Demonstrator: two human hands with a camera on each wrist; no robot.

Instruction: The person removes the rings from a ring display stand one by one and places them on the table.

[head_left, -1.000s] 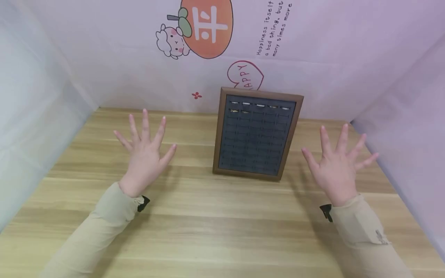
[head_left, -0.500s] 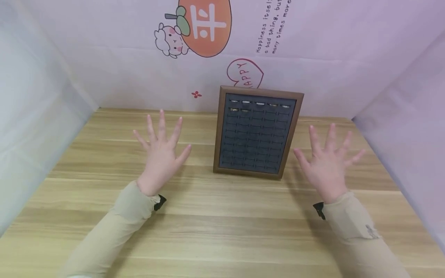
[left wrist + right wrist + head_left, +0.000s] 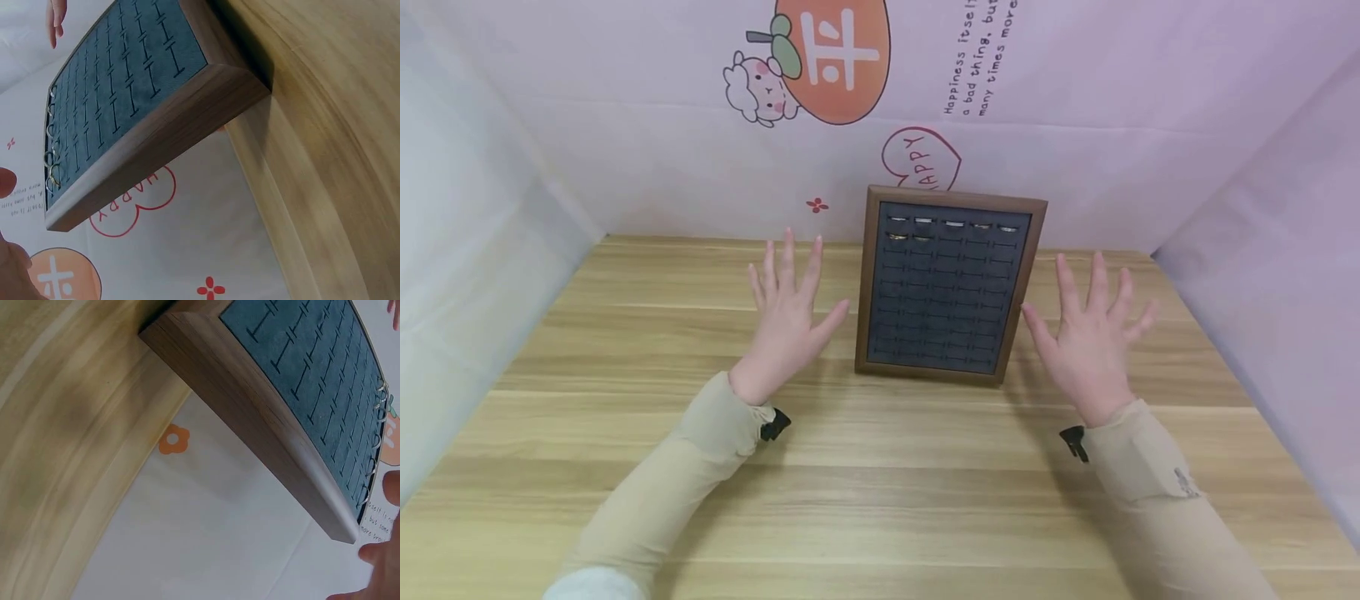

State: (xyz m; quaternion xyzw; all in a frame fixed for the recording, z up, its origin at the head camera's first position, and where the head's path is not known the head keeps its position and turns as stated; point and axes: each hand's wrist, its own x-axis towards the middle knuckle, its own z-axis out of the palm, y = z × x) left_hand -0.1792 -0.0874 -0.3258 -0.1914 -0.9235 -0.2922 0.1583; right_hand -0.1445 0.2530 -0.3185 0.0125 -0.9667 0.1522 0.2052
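Note:
A ring display board (image 3: 943, 287) with a brown wooden frame and dark blue-grey slotted padding stands tilted up at the back of the table. Several rings (image 3: 922, 221) fill its top row, and two more sit at the left of the second row. To the board's left, my left hand (image 3: 786, 325) is spread with straight fingers, its thumb pointing at the frame's side. My right hand (image 3: 1090, 346) is likewise spread on the other side, thumb tip right by the right edge of the frame. Neither hand holds anything. Both wrist views show the wooden frame (image 3: 144, 137) close up.
The wood-grain table (image 3: 880, 500) reaches back to a white printed cloth (image 3: 662, 158) with an orange fruit, a sheep and a red heart. Pale cloth walls (image 3: 1277, 208) close in the left and right sides. Black straps (image 3: 775, 425) show at both wrists.
Both hands have moved inward toward the board, the left one rightward by more and the right one leftward. The board and rings stay in place; the head view has shifted slightly.

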